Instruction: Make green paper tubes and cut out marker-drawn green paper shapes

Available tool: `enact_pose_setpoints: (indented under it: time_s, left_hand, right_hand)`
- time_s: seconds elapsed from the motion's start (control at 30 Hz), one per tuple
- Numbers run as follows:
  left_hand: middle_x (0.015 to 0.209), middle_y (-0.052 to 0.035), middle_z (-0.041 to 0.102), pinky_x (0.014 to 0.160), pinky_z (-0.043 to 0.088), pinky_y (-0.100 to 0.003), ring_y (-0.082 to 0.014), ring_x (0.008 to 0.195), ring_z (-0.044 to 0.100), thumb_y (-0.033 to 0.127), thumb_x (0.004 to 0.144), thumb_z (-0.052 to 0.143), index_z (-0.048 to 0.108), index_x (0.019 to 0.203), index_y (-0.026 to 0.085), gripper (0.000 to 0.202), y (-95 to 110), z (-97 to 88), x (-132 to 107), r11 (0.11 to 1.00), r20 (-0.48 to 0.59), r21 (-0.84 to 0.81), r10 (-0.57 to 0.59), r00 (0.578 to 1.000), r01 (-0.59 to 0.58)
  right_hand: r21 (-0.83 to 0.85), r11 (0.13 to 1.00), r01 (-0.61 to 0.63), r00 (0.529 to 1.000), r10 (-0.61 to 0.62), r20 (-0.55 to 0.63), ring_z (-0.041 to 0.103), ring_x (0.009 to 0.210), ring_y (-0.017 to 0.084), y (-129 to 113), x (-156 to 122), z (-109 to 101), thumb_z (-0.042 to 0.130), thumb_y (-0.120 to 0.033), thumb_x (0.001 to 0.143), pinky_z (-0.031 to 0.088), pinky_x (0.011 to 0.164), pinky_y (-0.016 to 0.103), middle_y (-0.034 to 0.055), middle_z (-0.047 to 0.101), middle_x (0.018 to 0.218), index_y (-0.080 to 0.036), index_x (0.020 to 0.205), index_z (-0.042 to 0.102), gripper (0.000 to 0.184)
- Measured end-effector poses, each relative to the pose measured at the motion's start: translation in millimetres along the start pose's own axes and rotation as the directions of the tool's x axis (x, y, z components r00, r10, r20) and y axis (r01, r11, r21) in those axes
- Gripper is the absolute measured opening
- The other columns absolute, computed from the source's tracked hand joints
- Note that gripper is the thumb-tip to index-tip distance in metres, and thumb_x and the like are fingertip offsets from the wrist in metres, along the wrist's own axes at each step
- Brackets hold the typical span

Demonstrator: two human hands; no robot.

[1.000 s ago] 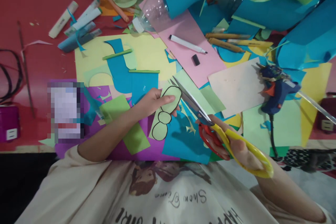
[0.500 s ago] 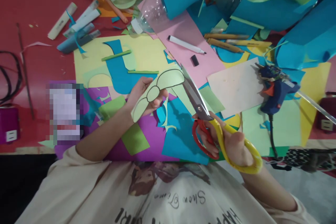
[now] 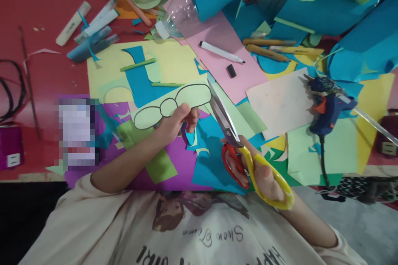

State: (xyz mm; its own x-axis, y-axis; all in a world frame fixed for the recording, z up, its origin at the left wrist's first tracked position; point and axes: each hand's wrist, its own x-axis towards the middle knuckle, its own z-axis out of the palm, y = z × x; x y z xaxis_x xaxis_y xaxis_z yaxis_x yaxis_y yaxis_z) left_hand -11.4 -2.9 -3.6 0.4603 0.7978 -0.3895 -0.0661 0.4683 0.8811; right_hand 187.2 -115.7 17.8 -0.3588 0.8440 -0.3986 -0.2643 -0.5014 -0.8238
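My left hand pinches a pale green paper piece by its lower edge, the thumb on top. Black marker outlines on it form a bow: a small round middle between two long lobes. My right hand is wrapped round a pair of scissors with one red and one yellow handle. The blades point up and to the left, nearly together, with their tips beside the right end of the paper. Below my hands lie a blue sheet and curled green offcuts.
An uncapped white marker and its black cap lie on pink paper. A blue glue gun rests at the right. Clear bottles wrapped in blue paper stand behind. Several markers and a blurred phone-like shape are at the left.
My left hand has turned the paper flatter and brought its thumb to the front lower edge. The scissors have shifted slightly left, staying near the paper's right end.
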Motion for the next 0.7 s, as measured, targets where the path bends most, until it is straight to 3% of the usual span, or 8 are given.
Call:
enact_pose_setpoints:
  time_s: [0.13, 0.33, 0.5, 0.7]
  left_hand:
    - [0.059, 0.0000, 0.049, 0.058, 0.042, -0.026, -0.0101, 0.053, 0.044, 0.064, 0.084, 0.046, 0.049, 0.061, 0.020, 0.050, -1.6, 0.6, -2.7, 0.993, -0.076, 0.094, -0.060, 0.995, 0.067]
    - [0.059, 0.0001, 0.048, 0.060, 0.041, -0.028, -0.0116, 0.055, 0.043, 0.062, 0.085, 0.051, 0.047, 0.058, 0.020, 0.049, 4.6, 13.6, -9.8, 0.987, -0.113, 0.157, -0.005, 0.994, 0.023]
    - [0.065, 0.0011, 0.052, 0.069, 0.044, -0.027, -0.0124, 0.061, 0.048, 0.054, 0.091, 0.046, 0.055, 0.068, 0.021, 0.041, 4.3, 12.8, -17.0, 0.979, -0.118, 0.200, 0.058, 0.991, -0.033]
    - [0.064, -0.0010, 0.053, 0.066, 0.043, -0.026, -0.0127, 0.061, 0.048, 0.062, 0.089, 0.042, 0.052, 0.064, 0.020, 0.050, -3.3, 5.5, -9.8, 0.982, -0.092, 0.185, -0.010, 0.996, 0.027]
  right_hand:
    - [-0.020, 1.000, 0.002, 1.000, -0.002, 0.001, 0.027, 0.033, 0.004, -0.3, -0.3, -0.2, 0.044, -0.085, 0.071, 0.022, 0.029, 0.021, -0.0071, 0.043, 0.062, -0.029, 0.120, 0.051, 0.074]
    - [0.013, 1.000, -0.027, 0.999, 0.027, -0.028, 0.029, 0.035, 0.003, -5.9, 0.9, 5.2, 0.048, -0.086, 0.066, 0.022, 0.032, 0.020, -0.0067, 0.044, 0.066, -0.029, 0.117, 0.053, 0.076]
    - [-0.005, 1.000, -0.006, 1.000, 0.005, -0.022, 0.025, 0.036, 0.003, -2.3, 2.4, 5.0, 0.047, -0.087, 0.065, 0.021, 0.030, 0.020, -0.0070, 0.040, 0.065, -0.030, 0.116, 0.052, 0.076]
    - [-0.051, 0.998, -0.043, 0.999, 0.042, -0.026, 0.022, 0.036, 0.004, 3.7, 0.6, -2.6, 0.046, -0.088, 0.065, 0.017, 0.030, 0.022, -0.0065, 0.039, 0.065, -0.032, 0.116, 0.052, 0.076]
